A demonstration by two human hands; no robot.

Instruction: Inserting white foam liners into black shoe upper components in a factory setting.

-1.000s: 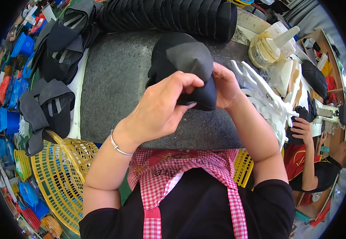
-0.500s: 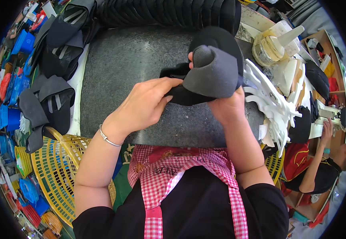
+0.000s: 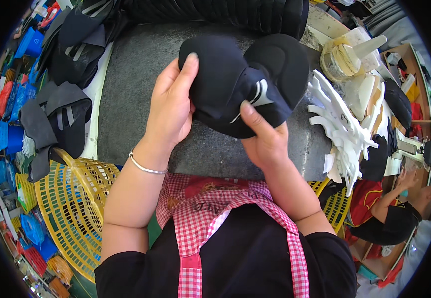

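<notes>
Both my hands hold a soft black fabric piece [image 3: 218,74] above the dark work slab [image 3: 136,99]. The piece has two broad rounded lobes, the right one with a raised inner contour, and a pale curved marking near its lower middle. My left hand [image 3: 170,102] grips the left lobe's edge, thumb on top and fingers mostly hidden underneath. My right hand [image 3: 267,136] pinches the lower edge beside the pale marking, its thumb pressed on the upper face.
A row of black curved pieces [image 3: 215,12] lines the slab's far edge. Black and grey fabric pieces [image 3: 64,119] lie at left above a yellow basket [image 3: 71,213]. At right are white curved strips [image 3: 342,129] and a glue-stained tub [image 3: 342,57]. A co-worker [image 3: 394,213] sits far right.
The fabric piece has been turned over and opened out, its grey side now out of sight. My left hand has moved up onto its left lobe; my right thumb now shows on top.
</notes>
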